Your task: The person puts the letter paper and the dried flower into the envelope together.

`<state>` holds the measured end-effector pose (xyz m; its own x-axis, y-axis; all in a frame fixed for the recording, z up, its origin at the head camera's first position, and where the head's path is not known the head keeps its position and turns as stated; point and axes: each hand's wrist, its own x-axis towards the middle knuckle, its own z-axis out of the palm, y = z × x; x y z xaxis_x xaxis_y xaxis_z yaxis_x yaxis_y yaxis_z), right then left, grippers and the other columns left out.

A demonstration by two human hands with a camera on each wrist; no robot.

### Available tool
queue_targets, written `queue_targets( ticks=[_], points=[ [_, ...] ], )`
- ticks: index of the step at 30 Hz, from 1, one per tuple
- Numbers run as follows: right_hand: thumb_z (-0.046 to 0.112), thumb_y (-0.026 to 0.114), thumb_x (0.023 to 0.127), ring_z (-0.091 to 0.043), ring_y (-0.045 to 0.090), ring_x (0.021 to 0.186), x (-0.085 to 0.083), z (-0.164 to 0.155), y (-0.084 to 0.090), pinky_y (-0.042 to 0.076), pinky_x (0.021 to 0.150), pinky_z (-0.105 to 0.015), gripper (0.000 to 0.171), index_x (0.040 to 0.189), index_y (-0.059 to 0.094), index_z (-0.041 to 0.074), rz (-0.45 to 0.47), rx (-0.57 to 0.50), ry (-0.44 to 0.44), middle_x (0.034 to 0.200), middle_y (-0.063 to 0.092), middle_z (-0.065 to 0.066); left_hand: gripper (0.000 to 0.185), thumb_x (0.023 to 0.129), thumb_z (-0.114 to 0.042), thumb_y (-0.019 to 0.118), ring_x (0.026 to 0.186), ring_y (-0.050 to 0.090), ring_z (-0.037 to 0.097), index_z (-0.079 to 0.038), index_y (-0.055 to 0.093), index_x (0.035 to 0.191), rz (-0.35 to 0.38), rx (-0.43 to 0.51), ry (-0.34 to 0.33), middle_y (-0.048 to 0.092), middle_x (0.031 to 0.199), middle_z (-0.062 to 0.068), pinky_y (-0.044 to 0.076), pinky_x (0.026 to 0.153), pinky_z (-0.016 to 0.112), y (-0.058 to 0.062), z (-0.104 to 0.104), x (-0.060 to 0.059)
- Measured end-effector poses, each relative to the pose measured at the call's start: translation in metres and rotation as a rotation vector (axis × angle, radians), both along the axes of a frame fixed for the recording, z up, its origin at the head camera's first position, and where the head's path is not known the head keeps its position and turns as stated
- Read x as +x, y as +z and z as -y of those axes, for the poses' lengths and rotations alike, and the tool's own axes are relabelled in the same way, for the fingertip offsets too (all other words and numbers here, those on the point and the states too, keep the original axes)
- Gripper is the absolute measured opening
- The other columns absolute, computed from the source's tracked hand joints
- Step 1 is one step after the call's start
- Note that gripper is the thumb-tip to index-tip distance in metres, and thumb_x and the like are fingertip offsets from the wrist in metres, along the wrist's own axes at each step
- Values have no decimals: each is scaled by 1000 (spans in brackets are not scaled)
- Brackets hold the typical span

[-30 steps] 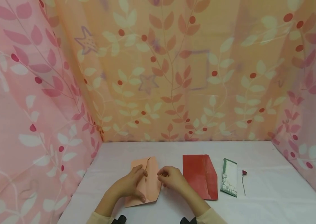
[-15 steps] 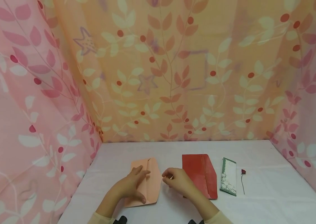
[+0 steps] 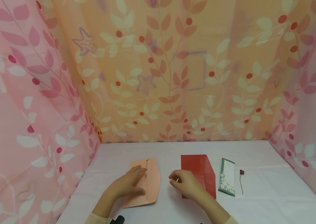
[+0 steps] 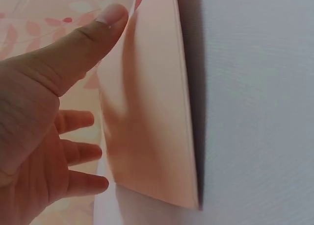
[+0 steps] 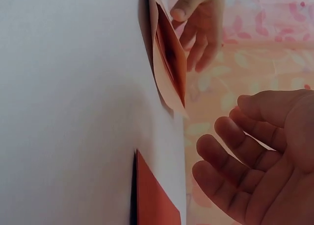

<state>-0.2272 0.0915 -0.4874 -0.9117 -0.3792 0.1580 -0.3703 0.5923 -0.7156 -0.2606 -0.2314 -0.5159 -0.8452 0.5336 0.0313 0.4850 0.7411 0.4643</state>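
A: Left to right, quick. Pink envelope (image 3: 144, 183) lies on the white worktop (image 3: 258, 199) at left of centre, flap end pointing away. Left hand (image 3: 130, 184) rests flat on its left half, fingers straight, thumb along the near edge, nothing pinched.

B: Right hand?

A: Right hand (image 3: 184, 184) hovers between the pink envelope and the red envelope (image 3: 200, 174), apart from the pink one, wrist overlapping the red one's near corner. Fingers loosely curled, relaxed, holding nothing as far as the wrist view shows.

B: Farther right?

A: Green-bordered card (image 3: 227, 176) just beside the red envelope, then a small rose on a stem (image 3: 241, 180) near it. Both untouched.

B: Progress?

A: Judging only by the layout: pink envelope looks folded shut and pressed down, so that part seems done or nearly. Red envelope, card and rose lie apart, not yet put together, so most is left.

B: Anything unclear?

A: Can't tell if anything is inside the pink envelope; the right wrist view shows its open edge (image 5: 169, 53) lifting slightly, dark inside. Can't tell if the right hand touches the red envelope. Left wrist view shows only the left hand's thumb (image 4: 83, 43) and the pink envelope's edge. Forearms cut off at the bottom edge.
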Motion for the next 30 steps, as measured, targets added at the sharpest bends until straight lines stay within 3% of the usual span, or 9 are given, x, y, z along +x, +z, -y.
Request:
queue_targets(
  ticks=[3, 7, 13, 20, 25, 30],
  points=[
    [19, 74, 94, -6, 59, 78, 2, -8, 2, 53, 68, -22, 12, 106, 76, 16, -25, 36, -17, 90, 67, 14, 89, 81, -60, 78, 147, 38, 43, -20, 43, 153, -23, -2, 6, 32, 164, 19, 41, 109, 64, 4, -1, 2],
    [23, 74, 93, -4, 59, 81, 5, -19, 5, 54, 70, -22, 12, 105, 75, 23, -42, 74, -43, 91, 66, 17, 73, 86, -55, 77, 142, 47, 36, -22, 52, 146, -109, -13, -9, 39, 161, 12, 49, 104, 57, 12, -8, 8],
    [23, 76, 93, 1, 58, 81, 11, -36, 8, 54, 71, -22, 12, 102, 73, 30, -124, 107, -73, 93, 64, 21, 51, 91, -50, 74, 139, 52, 26, -23, 63, 134, -214, -57, -74, 52, 154, 3, 49, 106, 50, 34, -39, 16],
    [26, 77, 91, 1, 59, 86, 15, -52, 9, 56, 77, -22, 14, 103, 73, 32, -160, 165, -104, 95, 64, 25, 46, 92, -50, 73, 138, 52, 19, -24, 65, 129, -272, -139, -161, 56, 149, -1, 51, 105, 42, 50, -80, 17],
    [27, 79, 90, 0, 62, 92, 17, -65, 8, 58, 81, -26, 16, 105, 74, 29, -199, 208, -125, 99, 64, 25, 44, 91, -50, 75, 134, 56, 17, -27, 65, 128, -330, -148, -212, 56, 149, -2, 53, 102, 36, 52, -105, 17],
    [24, 80, 89, 0, 64, 94, 16, -82, 4, 58, 83, -30, 18, 103, 73, 32, -299, 200, -121, 100, 64, 27, 45, 91, -49, 75, 132, 58, 17, -27, 64, 129, -361, -175, -243, 55, 150, -2, 52, 102, 35, 55, -130, 19]
  ],
)
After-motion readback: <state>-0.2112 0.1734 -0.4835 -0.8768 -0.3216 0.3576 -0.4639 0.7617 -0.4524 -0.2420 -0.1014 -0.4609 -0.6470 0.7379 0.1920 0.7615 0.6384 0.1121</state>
